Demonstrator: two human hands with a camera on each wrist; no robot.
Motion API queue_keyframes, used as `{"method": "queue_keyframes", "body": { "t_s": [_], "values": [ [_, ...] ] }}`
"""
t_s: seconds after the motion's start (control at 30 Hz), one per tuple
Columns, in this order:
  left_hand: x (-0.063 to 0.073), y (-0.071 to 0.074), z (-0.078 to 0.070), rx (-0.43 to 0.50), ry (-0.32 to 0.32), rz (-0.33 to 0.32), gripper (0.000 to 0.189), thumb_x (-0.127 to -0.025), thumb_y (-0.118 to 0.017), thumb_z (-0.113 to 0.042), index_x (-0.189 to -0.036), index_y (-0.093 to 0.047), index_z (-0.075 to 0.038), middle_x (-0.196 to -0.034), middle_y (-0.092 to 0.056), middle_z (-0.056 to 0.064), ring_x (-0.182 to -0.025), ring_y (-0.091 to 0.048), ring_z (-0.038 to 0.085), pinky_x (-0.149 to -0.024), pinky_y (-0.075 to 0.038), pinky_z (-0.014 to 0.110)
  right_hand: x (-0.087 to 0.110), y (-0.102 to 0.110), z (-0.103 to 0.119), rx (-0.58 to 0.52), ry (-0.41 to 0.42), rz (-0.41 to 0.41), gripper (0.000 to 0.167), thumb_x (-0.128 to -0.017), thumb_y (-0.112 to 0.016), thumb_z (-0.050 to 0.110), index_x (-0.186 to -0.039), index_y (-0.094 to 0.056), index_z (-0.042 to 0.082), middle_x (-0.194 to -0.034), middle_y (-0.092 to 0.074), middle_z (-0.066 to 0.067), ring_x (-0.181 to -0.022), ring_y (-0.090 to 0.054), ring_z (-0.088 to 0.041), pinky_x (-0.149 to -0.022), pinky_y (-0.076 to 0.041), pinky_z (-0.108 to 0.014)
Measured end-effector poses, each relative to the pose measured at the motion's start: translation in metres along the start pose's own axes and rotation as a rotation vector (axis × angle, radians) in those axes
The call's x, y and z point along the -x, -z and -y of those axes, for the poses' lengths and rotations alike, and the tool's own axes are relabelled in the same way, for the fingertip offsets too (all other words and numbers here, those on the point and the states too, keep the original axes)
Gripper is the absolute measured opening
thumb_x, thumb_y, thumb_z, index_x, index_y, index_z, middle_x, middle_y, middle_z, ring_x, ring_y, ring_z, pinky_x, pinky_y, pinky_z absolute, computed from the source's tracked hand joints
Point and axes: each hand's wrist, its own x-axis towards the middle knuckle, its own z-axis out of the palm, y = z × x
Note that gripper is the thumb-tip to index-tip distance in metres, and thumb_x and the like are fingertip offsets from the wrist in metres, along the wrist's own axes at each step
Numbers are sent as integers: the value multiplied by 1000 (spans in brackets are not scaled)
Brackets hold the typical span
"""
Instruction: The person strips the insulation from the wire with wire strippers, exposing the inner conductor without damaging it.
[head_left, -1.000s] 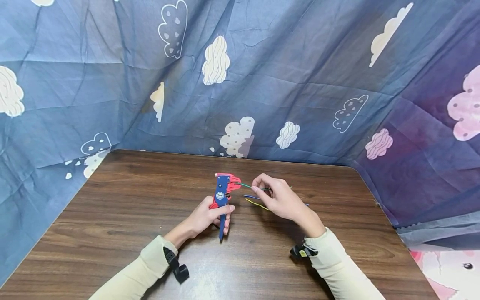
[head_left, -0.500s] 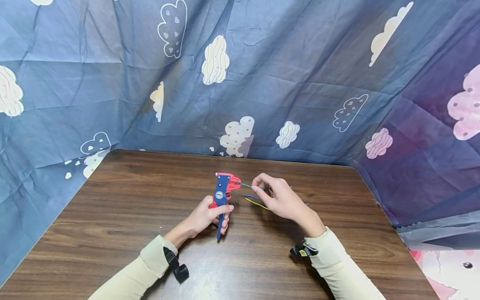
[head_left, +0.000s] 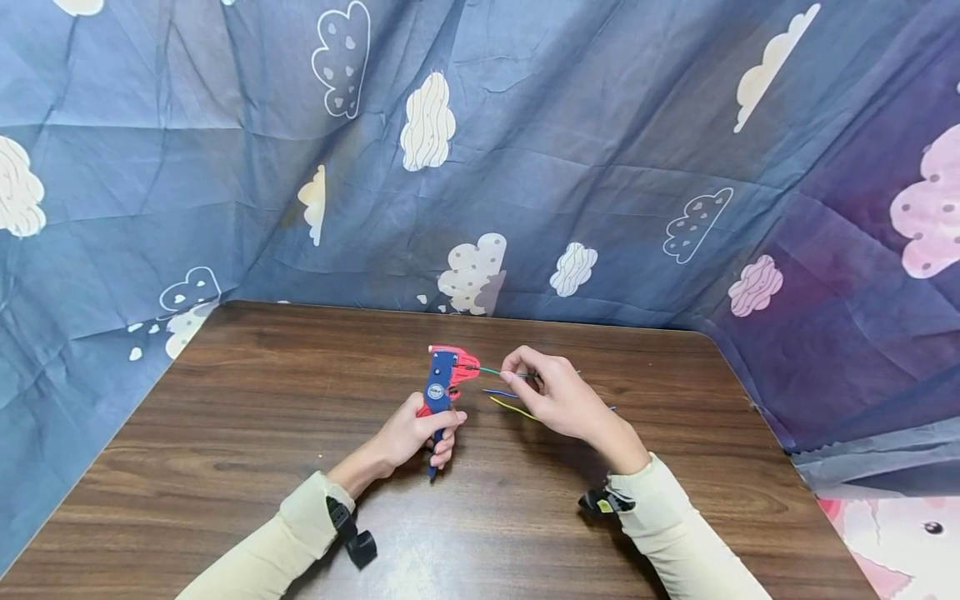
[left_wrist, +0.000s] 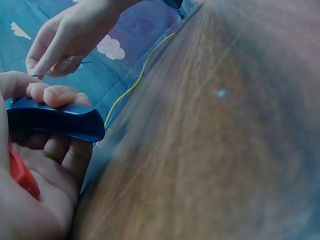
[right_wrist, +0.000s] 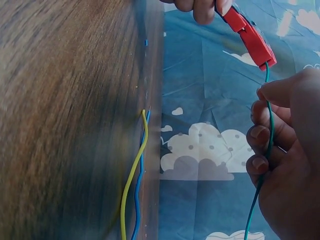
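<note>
In the head view my left hand (head_left: 412,433) grips a blue and red wire stripper (head_left: 441,375) by its handles, head pointing up and to the right. A thin green wire (head_left: 489,370) runs from the stripper's red mouth to my right hand (head_left: 558,396), which pinches it between thumb and fingers. The right wrist view shows the green wire (right_wrist: 271,130) entering the red nose (right_wrist: 260,47) and crossing the palm; the end inside is hidden. Below the right hand, a blue wire (head_left: 498,392) and a yellow wire (head_left: 513,407) lie on the table, partly covered by that hand.
The brown wooden table (head_left: 225,400) is backed by a blue cloud-patterned cloth (head_left: 525,167). Small scraps lie on it, such as a green bit (left_wrist: 163,71) and a blue bit (left_wrist: 221,93). Black straps hang at both wrists.
The left fingers have squeezed the stripper, and its lower blue handle has swung left toward the palm. The right hand and green wire stay almost in place.
</note>
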Motion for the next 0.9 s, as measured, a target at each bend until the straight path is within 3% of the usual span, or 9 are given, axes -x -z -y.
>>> {"method": "queue_keyframes", "body": {
  "t_s": [0.17,0.47,0.9],
  "values": [
    [1,-2,-1,10,20,-41,45,-110,-62,-23,-71,-50,-1,-56,-50,-2,-44,-49,13,-50,-52,31,0,-1,0,-1,7,0,10,-110,-65,24,-112,-70,15,-76,-59,12,-60,-50,-14,-53,-41,-23],
    [2,-4,-4,-9,50,-98,48,-109,-61,-25,-70,-48,0,-53,-44,-2,-40,-45,12,-46,-50,31,-1,-2,1,-3,16,-3,3,-110,-65,23,-111,-68,25,-77,-59,12,-59,-49,-11,-53,-41,-23],
    [1,-6,-2,-42,67,-167,48,-108,-60,-21,-65,-49,-4,-51,-45,-2,-38,-44,13,-44,-49,31,-1,-4,1,0,15,-5,3,-110,-65,23,-111,-68,24,-77,-59,13,-60,-48,-8,-54,-41,-23]
  ]
}}
